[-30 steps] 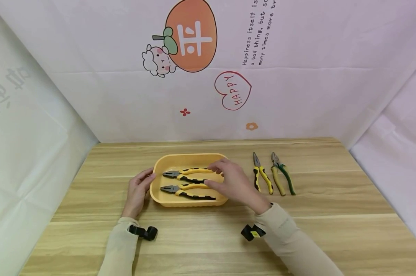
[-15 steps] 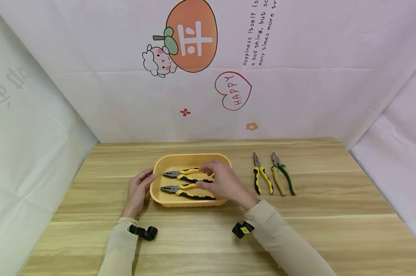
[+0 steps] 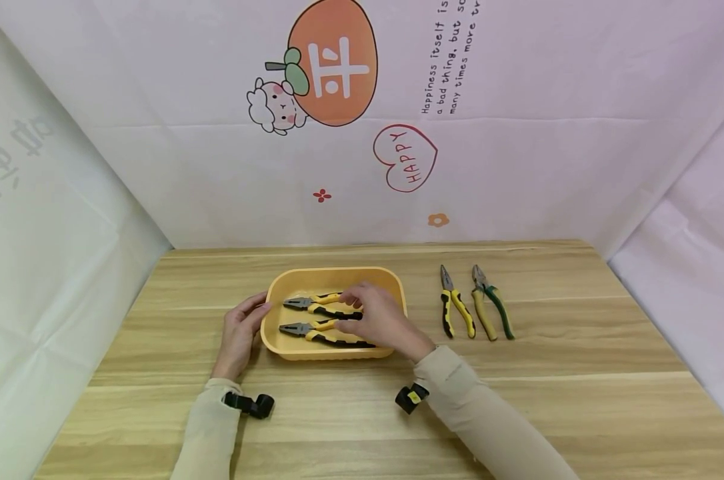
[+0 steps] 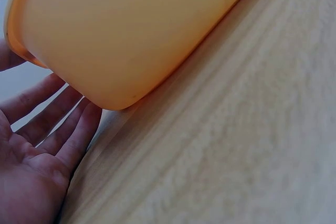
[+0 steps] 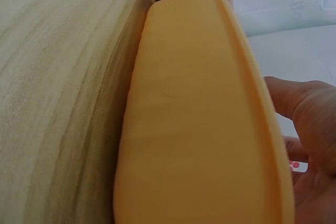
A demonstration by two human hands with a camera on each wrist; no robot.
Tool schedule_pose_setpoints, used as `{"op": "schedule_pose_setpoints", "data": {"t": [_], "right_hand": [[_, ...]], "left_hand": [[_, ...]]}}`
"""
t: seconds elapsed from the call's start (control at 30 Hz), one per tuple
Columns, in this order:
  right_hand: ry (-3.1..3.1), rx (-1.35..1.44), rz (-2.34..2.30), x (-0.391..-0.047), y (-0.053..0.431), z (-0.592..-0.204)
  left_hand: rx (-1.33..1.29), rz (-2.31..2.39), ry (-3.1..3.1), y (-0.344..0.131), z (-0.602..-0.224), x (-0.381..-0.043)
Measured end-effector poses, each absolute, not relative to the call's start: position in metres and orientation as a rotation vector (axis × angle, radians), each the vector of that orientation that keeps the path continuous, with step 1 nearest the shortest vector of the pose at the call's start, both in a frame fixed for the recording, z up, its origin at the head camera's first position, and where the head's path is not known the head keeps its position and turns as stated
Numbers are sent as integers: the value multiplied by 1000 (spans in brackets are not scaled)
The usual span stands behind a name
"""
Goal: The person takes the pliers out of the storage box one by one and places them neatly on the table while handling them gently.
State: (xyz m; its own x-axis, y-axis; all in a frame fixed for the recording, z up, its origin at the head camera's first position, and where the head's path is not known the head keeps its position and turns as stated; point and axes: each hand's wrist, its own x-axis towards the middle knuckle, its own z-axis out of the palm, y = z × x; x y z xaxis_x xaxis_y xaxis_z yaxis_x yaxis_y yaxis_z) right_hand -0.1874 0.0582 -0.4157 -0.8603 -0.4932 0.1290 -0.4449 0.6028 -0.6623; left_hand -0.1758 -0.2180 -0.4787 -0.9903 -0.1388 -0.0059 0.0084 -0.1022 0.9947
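Two pliers with yellow-and-black handles, a far one (image 3: 335,312) and a near one (image 3: 332,339), lie side by side in a yellow plastic tray (image 3: 338,356), their metal noses to the left. At the tray's left end, my left hand (image 3: 237,337) touches the outer wall with fairly straight fingers, as the left wrist view also shows. My right hand (image 3: 381,319) is over the tray's right part, thumb and fingers apart around the pliers' handles. It hides parts of those handles; contact with them cannot be told. In the right wrist view the tray wall covers the pliers.
To the tray's right lie yellow-and-black long-nose pliers (image 3: 456,304) and pliers with one tan and one green handle (image 3: 492,303). All stand on a wooden table (image 3: 338,427). A printed white cloth (image 3: 518,167) rises behind it.
My right hand has moved left along the pliers' handles, over the tray. My left hand, the tray and all the pliers keep their places.
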Motion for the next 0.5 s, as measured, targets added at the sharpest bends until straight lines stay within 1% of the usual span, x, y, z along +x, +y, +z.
{"op": "schedule_pose_setpoints", "data": {"t": [0.27, 0.5], "right_hand": [[2747, -876, -1066, -190, 57, -424], [2736, -876, -998, -191, 55, -428]], "left_hand": [[146, -2255, -2032, -218, -480, -175], [148, -2258, -2027, -218, -479, -175]]}}
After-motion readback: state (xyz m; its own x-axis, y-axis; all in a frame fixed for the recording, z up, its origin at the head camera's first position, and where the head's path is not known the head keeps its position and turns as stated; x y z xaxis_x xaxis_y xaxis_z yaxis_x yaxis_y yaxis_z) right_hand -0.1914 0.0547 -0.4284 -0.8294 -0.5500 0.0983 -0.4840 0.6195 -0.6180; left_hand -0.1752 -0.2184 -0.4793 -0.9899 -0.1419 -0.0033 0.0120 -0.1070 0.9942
